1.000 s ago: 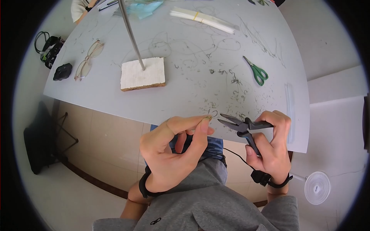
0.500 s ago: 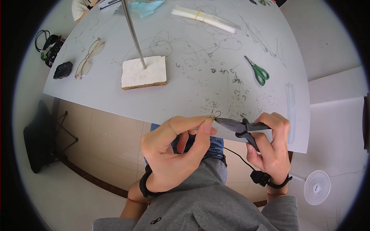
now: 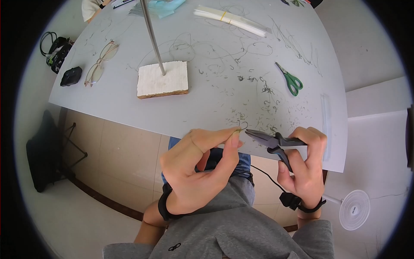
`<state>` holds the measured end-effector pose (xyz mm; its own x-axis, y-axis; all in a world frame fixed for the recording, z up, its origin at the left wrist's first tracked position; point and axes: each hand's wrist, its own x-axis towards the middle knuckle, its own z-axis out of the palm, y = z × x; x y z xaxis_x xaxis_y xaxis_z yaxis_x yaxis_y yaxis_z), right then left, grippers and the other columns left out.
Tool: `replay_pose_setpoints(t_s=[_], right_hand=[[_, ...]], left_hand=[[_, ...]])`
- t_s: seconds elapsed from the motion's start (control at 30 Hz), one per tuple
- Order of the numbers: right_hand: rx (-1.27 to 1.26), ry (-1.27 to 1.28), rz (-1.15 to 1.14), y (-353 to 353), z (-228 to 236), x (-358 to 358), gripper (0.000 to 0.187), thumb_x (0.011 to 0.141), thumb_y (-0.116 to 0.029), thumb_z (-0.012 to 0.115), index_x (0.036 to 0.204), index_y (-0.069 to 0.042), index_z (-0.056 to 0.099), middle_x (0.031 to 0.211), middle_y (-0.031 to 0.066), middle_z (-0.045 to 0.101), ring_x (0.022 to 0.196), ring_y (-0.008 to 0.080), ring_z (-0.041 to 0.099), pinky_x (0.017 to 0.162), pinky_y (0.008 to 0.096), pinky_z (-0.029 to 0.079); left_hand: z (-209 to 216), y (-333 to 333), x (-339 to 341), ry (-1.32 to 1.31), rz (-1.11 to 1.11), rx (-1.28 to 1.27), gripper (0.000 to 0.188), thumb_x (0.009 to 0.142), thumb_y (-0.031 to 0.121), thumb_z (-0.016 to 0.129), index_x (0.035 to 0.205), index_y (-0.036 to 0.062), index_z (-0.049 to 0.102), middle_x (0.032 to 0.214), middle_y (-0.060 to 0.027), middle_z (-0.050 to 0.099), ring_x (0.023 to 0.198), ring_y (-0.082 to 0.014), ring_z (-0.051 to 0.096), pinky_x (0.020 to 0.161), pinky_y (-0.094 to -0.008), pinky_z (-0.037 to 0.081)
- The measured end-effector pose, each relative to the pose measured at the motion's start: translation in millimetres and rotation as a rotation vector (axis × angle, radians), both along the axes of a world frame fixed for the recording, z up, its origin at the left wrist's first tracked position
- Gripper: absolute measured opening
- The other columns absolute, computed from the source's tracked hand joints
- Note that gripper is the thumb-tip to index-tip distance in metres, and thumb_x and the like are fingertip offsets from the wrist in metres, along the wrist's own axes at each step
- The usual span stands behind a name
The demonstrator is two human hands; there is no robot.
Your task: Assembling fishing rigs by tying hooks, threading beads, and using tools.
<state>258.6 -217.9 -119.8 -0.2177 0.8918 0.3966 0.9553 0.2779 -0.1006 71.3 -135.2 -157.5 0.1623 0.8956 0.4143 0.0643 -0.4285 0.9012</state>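
Between the thumb and forefinger of my left hand (image 3: 200, 162) is pinched a small fish hook (image 3: 245, 125), its curved end sticking out past the fingertips. A thin line seems to run from the pinch across the back of that hand. My right hand (image 3: 305, 166) is closed round the handles of dark needle-nose pliers (image 3: 267, 139). The pliers' tips point at the hook and stand slightly apart from it. Both hands are held over the near edge of the table. Small clippings and more hooks (image 3: 265, 88) lie scattered on the tabletop just beyond.
A white block with a metal rod (image 3: 161, 80) stands left of centre. Green-handled scissors (image 3: 292, 82) lie at the right, eyeglasses (image 3: 100, 62) and a black case (image 3: 71, 76) at the left. Banded clear strips (image 3: 230, 20) lie at the back. A person's arm (image 3: 91, 9) shows at the far left.
The pliers have moved slightly right, away from the left fingertips, and their tips no longer touch the hook. The left hand keeps its pinch.
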Motion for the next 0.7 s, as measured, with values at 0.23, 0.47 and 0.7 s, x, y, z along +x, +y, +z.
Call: replay_pose_setpoints(t_s=[0.23,0.47,0.7], right_hand=[[-0.049,-0.041,-0.017,-0.9,9.8,-1.6,0.023,0.069,-0.018,0.064,0.073,0.002,0.053,0.104,0.0189,0.050,0.095,0.0356,0.045,0.081,0.0464,0.039],[-0.016,-0.052,0.024,1.2,8.4,-1.5,0.024,0.063,-0.015,0.071,0.073,-0.001,0.054,0.111,0.0162,0.051,0.094,0.0334,0.047,0.078,0.0420,0.037],[-0.022,-0.060,0.013,2.3,7.5,-4.6,0.019,0.070,-0.013,0.063,0.074,0.003,0.054,0.107,0.0184,0.051,0.095,0.0359,0.048,0.080,0.0455,0.041]], left_hand=[[0.5,-0.5,1.7,0.129,0.067,0.204,0.019,0.069,-0.007,0.072,0.086,0.0016,0.069,0.071,-0.0041,0.065,0.054,-0.0125,0.050,0.050,-0.0230,0.037],[1.1,-0.2,2.2,0.129,0.088,0.231,0.023,0.064,-0.008,0.074,0.085,0.0016,0.070,0.071,-0.0056,0.064,0.056,-0.0178,0.055,0.053,-0.0255,0.044],[0.0,-0.5,1.1,0.123,0.074,0.219,0.023,0.065,-0.009,0.074,0.085,0.0006,0.069,0.071,-0.0066,0.064,0.056,-0.0184,0.055,0.054,-0.0259,0.044]])
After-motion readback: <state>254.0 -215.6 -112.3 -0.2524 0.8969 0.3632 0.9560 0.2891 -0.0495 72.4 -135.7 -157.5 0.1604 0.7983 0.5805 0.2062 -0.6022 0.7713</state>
